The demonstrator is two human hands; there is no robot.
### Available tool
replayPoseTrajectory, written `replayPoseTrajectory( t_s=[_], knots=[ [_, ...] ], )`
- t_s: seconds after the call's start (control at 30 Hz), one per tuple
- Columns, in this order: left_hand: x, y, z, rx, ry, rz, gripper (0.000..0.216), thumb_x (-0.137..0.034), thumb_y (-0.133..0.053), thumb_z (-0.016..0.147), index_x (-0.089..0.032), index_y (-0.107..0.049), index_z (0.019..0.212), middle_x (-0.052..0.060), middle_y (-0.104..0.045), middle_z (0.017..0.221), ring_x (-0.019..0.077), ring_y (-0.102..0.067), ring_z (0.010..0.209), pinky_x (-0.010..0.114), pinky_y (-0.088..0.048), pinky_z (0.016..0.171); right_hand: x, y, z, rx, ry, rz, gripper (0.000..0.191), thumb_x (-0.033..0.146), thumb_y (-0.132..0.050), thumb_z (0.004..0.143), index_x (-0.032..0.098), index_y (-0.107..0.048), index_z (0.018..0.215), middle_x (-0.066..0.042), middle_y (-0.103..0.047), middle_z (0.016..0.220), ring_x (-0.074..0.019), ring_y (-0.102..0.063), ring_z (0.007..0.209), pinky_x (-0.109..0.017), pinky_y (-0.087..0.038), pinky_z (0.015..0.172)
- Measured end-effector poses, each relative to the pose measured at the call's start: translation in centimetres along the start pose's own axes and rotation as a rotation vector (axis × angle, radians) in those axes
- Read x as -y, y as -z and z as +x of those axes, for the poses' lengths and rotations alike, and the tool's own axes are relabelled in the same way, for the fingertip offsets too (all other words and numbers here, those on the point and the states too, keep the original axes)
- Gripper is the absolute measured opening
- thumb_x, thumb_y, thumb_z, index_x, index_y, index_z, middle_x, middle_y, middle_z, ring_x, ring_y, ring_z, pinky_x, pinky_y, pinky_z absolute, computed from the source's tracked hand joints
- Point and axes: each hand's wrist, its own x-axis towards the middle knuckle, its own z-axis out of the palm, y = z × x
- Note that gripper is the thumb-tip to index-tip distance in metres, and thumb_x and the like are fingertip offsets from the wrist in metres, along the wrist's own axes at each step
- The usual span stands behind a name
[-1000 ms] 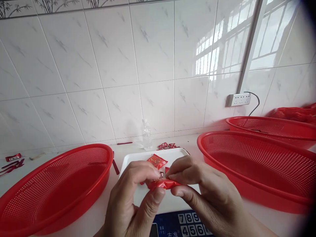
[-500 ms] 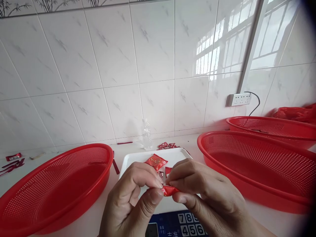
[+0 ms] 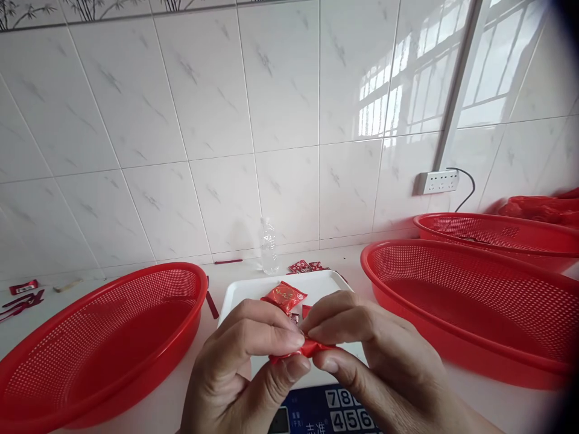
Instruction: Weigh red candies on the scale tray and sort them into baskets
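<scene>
A small red wrapped packet (image 3: 312,346) is pinched between my left hand (image 3: 253,355) and my right hand (image 3: 366,343), thumbs below and fingers above. Much of the packet is covered by my fingers. Both hands hover over the front of a white tray (image 3: 235,293) on a blue digital scale (image 3: 312,410). Behind my fingers on the tray lies a larger red packet with gold print (image 3: 284,295). Smaller packets beside it are partly hidden by my hands.
Red perforated baskets stand at left (image 3: 181,271) and right (image 3: 375,256), with another red basket (image 3: 425,223) behind. A clear plastic bottle (image 3: 268,250) stands by the tiled wall, near small red sachets (image 3: 305,266). A power strip (image 3: 438,181) is on the wall.
My left fingers and thumb have shifted slightly right along the small packet, closer to my right fingers. More red wrapper now shows beneath my left hand.
</scene>
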Motion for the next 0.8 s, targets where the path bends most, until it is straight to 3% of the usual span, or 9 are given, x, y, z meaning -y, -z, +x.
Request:
replayPoseTrajectory(
  t_s=[0.17, 0.27, 0.37, 0.43, 0.57, 0.63, 0.7, 0.8],
  knots=[
    [0.2, -0.4, -0.2, -0.037, -0.011, -0.048, 0.008, -0.024, -0.068, 0.091, -0.031, -0.073, 0.090, -0.002, -0.067, 0.085, 0.0123, -0.065, 0.081, 0.022, -0.055, 0.075, 0.3, 0.1, -0.3, 0.017, 0.018, -0.036, 0.006, 0.022, -0.057, 0.099, 0.024, -0.059, 0.094, -0.002, -0.069, 0.088, -0.0128, -0.067, 0.077, -0.024, -0.057, 0.064],
    [0.3, -0.6, -0.2, -0.027, 0.076, -0.134, 0.006, -0.028, -0.067, 0.092, -0.031, -0.073, 0.090, -0.001, -0.065, 0.085, 0.0129, -0.063, 0.082, 0.024, -0.055, 0.076, 0.6, -0.2, -0.3, 0.015, -0.027, 0.024, 0.010, 0.023, -0.055, 0.100, 0.024, -0.059, 0.091, -0.002, -0.068, 0.088, -0.0128, -0.066, 0.077, -0.022, -0.054, 0.058],
    [0.5, -0.4, 0.1, -0.013, 0.177, -0.170, 0.011, -0.032, -0.063, 0.094, -0.029, -0.071, 0.088, -0.002, -0.063, 0.083, 0.0126, -0.061, 0.080, 0.023, -0.054, 0.075, 0.5, -0.2, -0.2, -0.013, -0.139, 0.122, 0.015, 0.025, -0.052, 0.101, 0.022, -0.059, 0.088, -0.002, -0.065, 0.083, -0.0136, -0.064, 0.074, -0.025, -0.054, 0.062],
    [0.6, 0.0, 0.5, -0.001, 0.209, -0.106, 0.015, -0.034, -0.058, 0.097, -0.028, -0.068, 0.087, -0.002, -0.062, 0.080, 0.0129, -0.059, 0.078, 0.022, -0.052, 0.072, 0.1, 0.3, 0.0, -0.020, -0.259, 0.106, 0.017, 0.027, -0.051, 0.100, 0.022, -0.058, 0.085, 0.000, -0.063, 0.077, -0.0131, -0.061, 0.070, -0.025, -0.052, 0.061],
    [1.5, 1.0, 1.5, 0.016, 0.253, 0.246, 0.013, -0.032, -0.056, 0.098, -0.026, -0.064, 0.091, 0.000, -0.064, 0.087, 0.0152, -0.059, 0.083, 0.025, -0.050, 0.073, -1.5, 2.3, 0.5, 0.074, -0.499, -0.177, 0.021, 0.031, -0.053, 0.097, 0.021, -0.060, 0.079, 0.002, -0.062, 0.069, -0.0125, -0.055, 0.061, -0.023, -0.043, 0.053],
    [2.2, 1.3, 1.9, 0.117, 0.307, 0.467, 0.011, -0.030, -0.056, 0.097, -0.025, -0.065, 0.093, 0.001, -0.067, 0.093, 0.0178, -0.060, 0.088, 0.028, -0.050, 0.074, -2.4, 3.1, 0.7, 0.199, -0.604, -0.307, 0.021, 0.028, -0.052, 0.094, 0.021, -0.063, 0.078, 0.001, -0.065, 0.069, -0.0138, -0.056, 0.062, -0.024, -0.042, 0.055],
    [2.9, 1.4, 2.0, 0.299, 0.380, 0.631, 0.013, -0.028, -0.054, 0.097, -0.026, -0.065, 0.099, 0.002, -0.069, 0.100, 0.0206, -0.062, 0.093, 0.032, -0.050, 0.074, -3.1, 3.3, 0.8, 0.357, -0.673, -0.414, 0.022, 0.021, -0.049, 0.093, 0.021, -0.065, 0.078, 0.000, -0.068, 0.071, -0.0149, -0.058, 0.064, -0.025, -0.043, 0.056],
    [3.8, 1.4, 1.9, 0.550, 0.430, 0.734, 0.013, -0.027, -0.054, 0.095, -0.026, -0.066, 0.102, 0.002, -0.070, 0.102, 0.0239, -0.063, 0.096, 0.037, -0.050, 0.077, -4.0, 2.9, 0.6, 0.547, -0.681, -0.513, 0.027, 0.013, -0.047, 0.090, 0.020, -0.070, 0.077, -0.001, -0.072, 0.074, -0.0157, -0.061, 0.064, -0.026, -0.042, 0.057]
  ],
)
